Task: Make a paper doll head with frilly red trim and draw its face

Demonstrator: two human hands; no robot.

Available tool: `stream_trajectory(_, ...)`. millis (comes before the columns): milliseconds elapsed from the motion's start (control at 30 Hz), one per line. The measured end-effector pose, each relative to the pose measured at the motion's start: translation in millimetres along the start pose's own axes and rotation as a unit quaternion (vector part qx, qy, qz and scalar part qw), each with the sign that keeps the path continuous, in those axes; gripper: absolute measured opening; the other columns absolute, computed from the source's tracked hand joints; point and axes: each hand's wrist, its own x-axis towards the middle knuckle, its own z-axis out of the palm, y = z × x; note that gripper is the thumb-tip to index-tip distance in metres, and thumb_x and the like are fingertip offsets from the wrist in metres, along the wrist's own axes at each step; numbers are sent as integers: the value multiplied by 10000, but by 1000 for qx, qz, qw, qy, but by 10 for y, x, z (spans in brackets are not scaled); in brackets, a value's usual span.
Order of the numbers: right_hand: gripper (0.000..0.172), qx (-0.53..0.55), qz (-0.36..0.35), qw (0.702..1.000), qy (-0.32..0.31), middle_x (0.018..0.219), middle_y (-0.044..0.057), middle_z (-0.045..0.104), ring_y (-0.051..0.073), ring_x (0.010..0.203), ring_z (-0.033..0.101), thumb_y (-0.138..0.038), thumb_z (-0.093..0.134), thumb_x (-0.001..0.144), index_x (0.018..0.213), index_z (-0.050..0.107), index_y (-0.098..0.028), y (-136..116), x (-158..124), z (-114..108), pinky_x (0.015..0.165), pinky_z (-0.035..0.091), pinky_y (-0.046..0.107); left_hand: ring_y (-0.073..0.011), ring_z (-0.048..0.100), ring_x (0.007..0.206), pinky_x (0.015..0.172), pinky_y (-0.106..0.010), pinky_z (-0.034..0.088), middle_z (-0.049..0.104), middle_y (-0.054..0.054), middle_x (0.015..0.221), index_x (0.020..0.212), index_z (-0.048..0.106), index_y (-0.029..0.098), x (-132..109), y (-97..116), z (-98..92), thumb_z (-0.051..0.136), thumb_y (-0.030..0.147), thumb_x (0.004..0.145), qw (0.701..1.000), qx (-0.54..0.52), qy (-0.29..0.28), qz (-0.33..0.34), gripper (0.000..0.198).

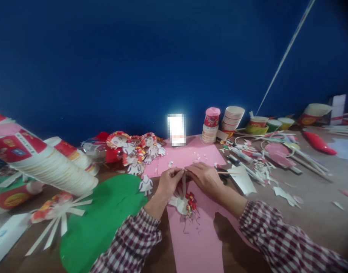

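My left hand and my right hand meet over a pink paper sheet near the table's middle. Both pinch a thin pale strip that stands upright between the fingertips. Its lower end joins a small paper-cup figure with white cut strips and red-and-yellow trim, lying on the pink sheet just below my hands. Both hands are closed in a pinch. Checked sleeves cover both forearms.
A long stack of paper cups lies on its side at left, beside a green paper circle. Finished cup dolls stand behind. Upright cup stacks, markers, paper scraps and bowls crowd the right. A blue wall rises behind.
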Motion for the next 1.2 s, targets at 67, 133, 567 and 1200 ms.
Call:
stream_trajectory(67, 208, 11, 2, 1000, 0, 920, 49, 658, 164, 884, 572, -239, 443, 929, 1035, 619, -208, 2, 2, 3, 785, 441, 274, -171, 608, 694, 718, -313, 494, 685, -63, 734, 775, 691, 119, -3, 4, 2, 731, 409, 613, 1000, -8, -2, -5, 334)
stream_trajectory(133, 210, 22, 5, 1000, 0, 931, 44, 658, 161, 885, 573, -239, 440, 930, 1035, 620, -216, 3, 2, 8, 781, 442, 269, -167, 607, 679, 706, -307, 495, 683, -60, 725, 766, 688, 120, -5, 8, 2, 735, 411, 606, 1000, -14, -3, -10, 335)
stream_trajectory(567, 213, 26, -15, 999, 25, 865, 42, 674, 148, 834, 587, -264, 445, 931, 970, 648, -210, -20, 18, -25, 755, 437, 256, -141, 550, 613, 615, -256, 451, 632, -29, 641, 699, 668, 121, 4, -1, -33, 659, 501, 673, 999, 42, -5, -4, 381)
stream_trajectory(1200, 175, -107, -13, 994, -4, 792, 40, 654, 159, 777, 569, -207, 475, 902, 916, 648, -219, -118, -11, -15, 794, 411, 263, -100, 495, 519, 533, -222, 423, 571, 14, 563, 665, 649, 127, 75, -116, -96, 674, 519, 647, 998, 43, -6, -37, 394)
